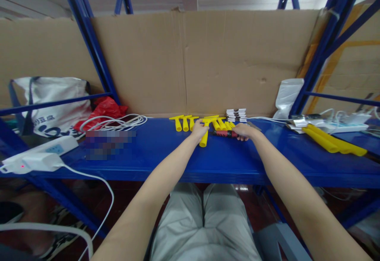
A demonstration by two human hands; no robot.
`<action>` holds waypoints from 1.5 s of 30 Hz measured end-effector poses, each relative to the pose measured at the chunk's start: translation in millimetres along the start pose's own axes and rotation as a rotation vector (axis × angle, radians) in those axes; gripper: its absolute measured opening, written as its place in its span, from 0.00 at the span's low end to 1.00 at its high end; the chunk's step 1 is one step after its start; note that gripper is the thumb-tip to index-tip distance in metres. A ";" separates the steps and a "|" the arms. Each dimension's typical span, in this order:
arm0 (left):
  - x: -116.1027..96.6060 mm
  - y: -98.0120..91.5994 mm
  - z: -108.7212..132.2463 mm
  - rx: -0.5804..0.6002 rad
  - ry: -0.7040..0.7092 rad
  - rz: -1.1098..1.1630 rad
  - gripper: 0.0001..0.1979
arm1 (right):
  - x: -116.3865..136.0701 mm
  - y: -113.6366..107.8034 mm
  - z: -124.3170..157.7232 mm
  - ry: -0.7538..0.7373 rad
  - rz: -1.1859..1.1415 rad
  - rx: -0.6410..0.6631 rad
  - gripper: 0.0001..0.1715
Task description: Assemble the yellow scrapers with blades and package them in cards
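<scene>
My left hand point(198, 131) is closed around a yellow T-shaped scraper handle point(203, 140), its round end towards me. My right hand point(242, 131) grips a red-and-black screwdriver point(225, 133), which lies level and points left at the yellow piece. Whether its tip touches that piece is too small to tell. Left of my left hand, several similar yellow T-shaped handles point(185, 124) stand in a row on the blue table point(154, 150). More yellow handles point(219, 124) lie just behind the screwdriver. Beyond my right hand is a small white-and-dark stack point(236, 115).
Coiled white cable point(130, 122), a red plastic bag point(108, 108) and a white cloth bag point(56, 103) occupy the left. A power strip point(41, 152) lies at the front left. Long yellow pieces point(329, 142) rest at right. Cardboard point(208, 63) backs the table.
</scene>
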State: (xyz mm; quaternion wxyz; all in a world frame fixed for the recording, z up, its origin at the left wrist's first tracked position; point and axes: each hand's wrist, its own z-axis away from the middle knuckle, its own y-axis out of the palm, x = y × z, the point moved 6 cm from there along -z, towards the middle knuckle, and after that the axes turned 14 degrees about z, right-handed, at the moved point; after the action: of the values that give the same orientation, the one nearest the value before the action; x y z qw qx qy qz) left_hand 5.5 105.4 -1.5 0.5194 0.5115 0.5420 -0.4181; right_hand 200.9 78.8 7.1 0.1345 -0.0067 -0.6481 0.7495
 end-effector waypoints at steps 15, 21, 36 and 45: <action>5.3 -2.6 -7.1 -0.019 -0.024 0.067 0.18 | -42.1 -16.4 -37.6 0.079 -0.046 -0.330 0.12; 3.9 -3.7 -4.6 -0.023 -0.088 0.157 0.16 | -82.2 -25.4 -60.5 0.184 -0.409 -0.621 0.18; 1.5 -2.6 0.1 -0.004 -0.127 0.153 0.16 | -47.3 -35.2 -98.6 0.232 -0.276 -0.576 0.35; 2.1 -1.5 1.4 0.014 -0.138 0.189 0.18 | -35.4 -36.7 -97.1 0.257 -0.291 -0.616 0.34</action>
State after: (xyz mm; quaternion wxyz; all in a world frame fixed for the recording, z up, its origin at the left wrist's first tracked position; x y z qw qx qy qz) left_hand 4.3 104.1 -3.9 0.5890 0.5338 0.4516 -0.4052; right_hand 259.9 170.0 21.4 0.3115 -0.0488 -0.8155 0.4853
